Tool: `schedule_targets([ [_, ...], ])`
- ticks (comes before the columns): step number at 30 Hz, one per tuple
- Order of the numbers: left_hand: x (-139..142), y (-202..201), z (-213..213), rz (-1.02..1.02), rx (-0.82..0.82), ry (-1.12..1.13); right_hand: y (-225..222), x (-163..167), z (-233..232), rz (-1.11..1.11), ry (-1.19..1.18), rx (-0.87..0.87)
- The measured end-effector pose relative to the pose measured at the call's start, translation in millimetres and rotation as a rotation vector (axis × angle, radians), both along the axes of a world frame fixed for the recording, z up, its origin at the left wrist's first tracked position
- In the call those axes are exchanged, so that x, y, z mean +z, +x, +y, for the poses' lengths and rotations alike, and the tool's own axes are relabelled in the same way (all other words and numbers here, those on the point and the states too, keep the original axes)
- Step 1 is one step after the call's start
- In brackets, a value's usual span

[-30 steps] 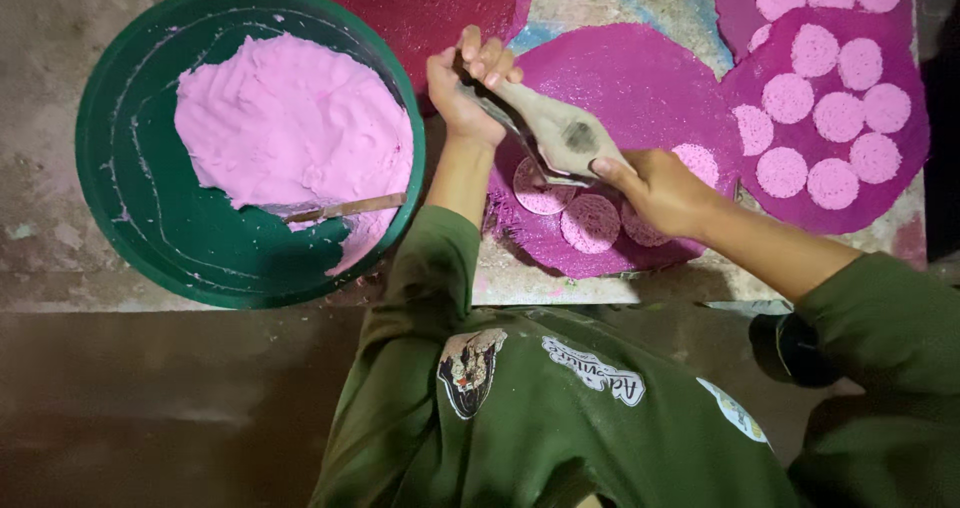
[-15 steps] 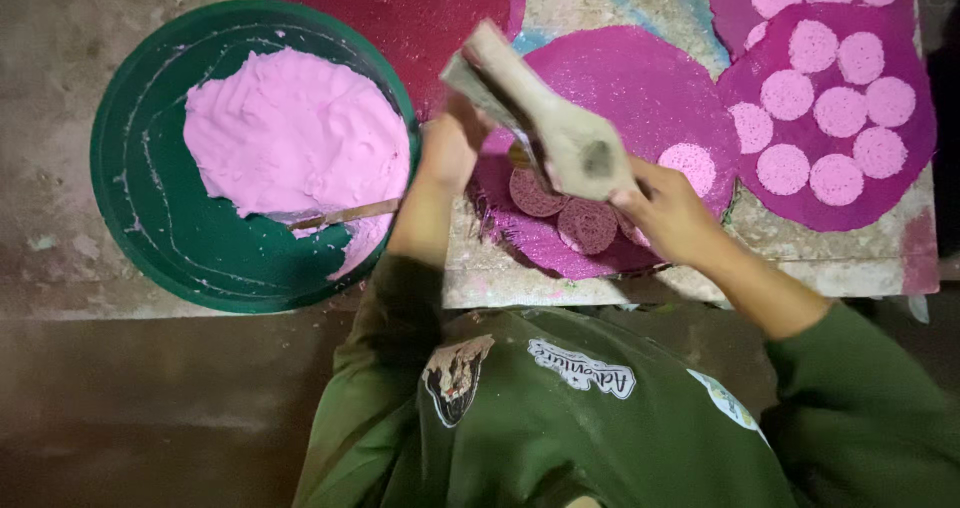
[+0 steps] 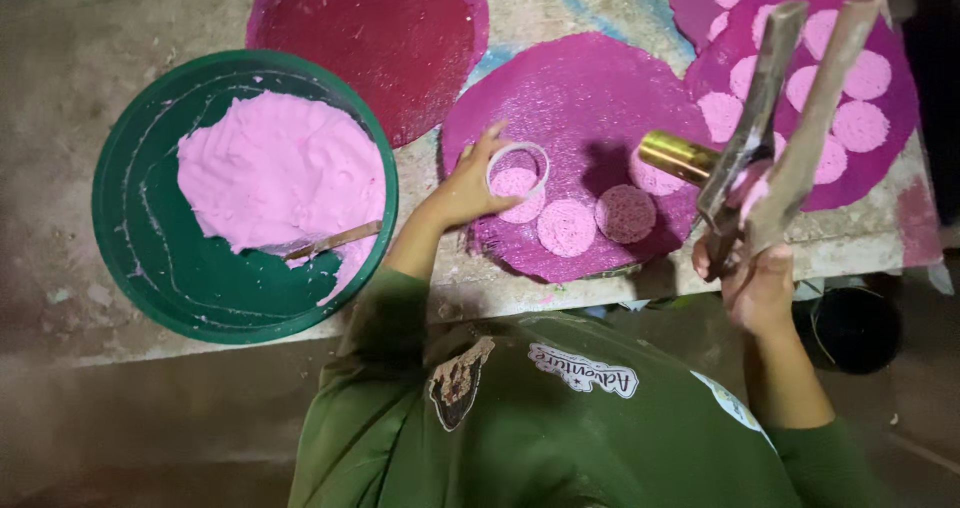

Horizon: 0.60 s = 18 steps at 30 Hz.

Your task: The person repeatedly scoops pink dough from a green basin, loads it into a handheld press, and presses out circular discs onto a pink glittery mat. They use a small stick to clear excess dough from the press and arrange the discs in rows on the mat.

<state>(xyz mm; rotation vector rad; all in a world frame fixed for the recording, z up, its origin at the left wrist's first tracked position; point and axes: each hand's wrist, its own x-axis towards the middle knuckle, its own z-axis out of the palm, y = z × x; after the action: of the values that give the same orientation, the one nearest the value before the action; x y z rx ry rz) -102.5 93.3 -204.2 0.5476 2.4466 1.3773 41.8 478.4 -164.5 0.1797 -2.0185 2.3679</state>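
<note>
My left hand (image 3: 468, 186) holds a white ring mould (image 3: 518, 168) down on a magenta round sheet (image 3: 570, 108), around a pink paste disc. Two more pink discs (image 3: 568, 228) lie to its right on the same sheet. My right hand (image 3: 756, 283) is raised at the table's front edge, gripping a two-armed metal press tool (image 3: 790, 118) with a brass cylinder (image 3: 678, 156) at its side. The tool's arms are spread and point away from me.
A green basin (image 3: 130, 218) at left holds pink paste (image 3: 275, 173) and a wooden stick (image 3: 335, 240). A dark red sheet (image 3: 375, 38) lies at the back. Another magenta sheet (image 3: 890, 143) with several pink discs sits at right. A black pot (image 3: 850, 328) stands below the table edge.
My right hand has lifted the press tool off the sheet and swung it right. My left hand let go of the tool and now holds the ring on the sheet.
</note>
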Motion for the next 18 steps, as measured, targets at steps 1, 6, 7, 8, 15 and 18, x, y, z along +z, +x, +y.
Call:
schedule_targets([
  [1, 2.5, -7.3, 6.7, 0.035, -0.017, -0.012, 4.7, -0.2, 3.3, -0.010, -0.032, -0.034],
  [6, 2.1, -30.3, 65.2, 0.083, -0.127, -0.122, 20.4, -3.9, 14.2, -0.025, -0.026, -0.101],
  [7, 1.2, -31.6, 75.8, 0.104, -0.145, -0.131, 23.6, -5.0, 17.1, -0.031, 0.003, -0.110],
  [8, 0.8, -32.0, 84.1, 0.124, -0.163, -0.141, 27.6, -6.1, 20.5, -0.031, -0.002, -0.117],
  [15, 21.0, -27.7, 95.2, 0.091, -0.188, -0.156, 31.3, -7.8, 35.8, -0.018, 0.136, -0.064],
  [18, 31.8, -28.5, 102.0, 0.008, -0.044, -0.093, 4.1, 6.9, 33.6, -0.254, 0.264, 0.068],
])
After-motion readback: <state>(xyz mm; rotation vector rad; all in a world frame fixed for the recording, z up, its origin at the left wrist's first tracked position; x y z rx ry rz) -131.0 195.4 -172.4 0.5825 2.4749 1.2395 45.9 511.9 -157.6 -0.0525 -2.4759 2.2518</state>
